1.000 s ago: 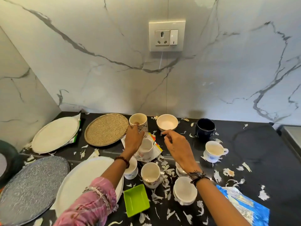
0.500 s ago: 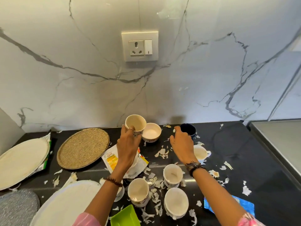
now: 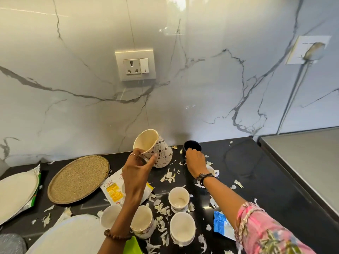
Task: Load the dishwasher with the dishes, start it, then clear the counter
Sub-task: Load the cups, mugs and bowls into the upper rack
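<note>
My left hand (image 3: 136,169) holds a cream mug with a brown square pattern (image 3: 159,153) by its handle, lifted off the black counter (image 3: 247,171) and tilted so its mouth faces left. My right hand (image 3: 195,162) reaches to the back of the counter and grips the near side of a dark blue cup (image 3: 192,145) standing near the wall. Several white cups stand upright in front: one at the centre (image 3: 178,198), one nearer (image 3: 182,228), a floral one (image 3: 142,221) and one partly behind my left forearm (image 3: 110,216). Another white cup (image 3: 213,170) shows behind my right wrist.
A round woven mat (image 3: 78,178) lies at the left, with white plates (image 3: 16,193) (image 3: 69,235) beside and below it. A yellow packet (image 3: 113,190), a blue packet (image 3: 222,225), a green dish (image 3: 132,246) and scattered white peel scraps litter the counter. A steel surface (image 3: 302,162) adjoins at the right.
My left hand has lifted the patterned mug off the counter and tilted it. My right hand has moved from the counter's middle to the dark blue cup and taken hold of it.
</note>
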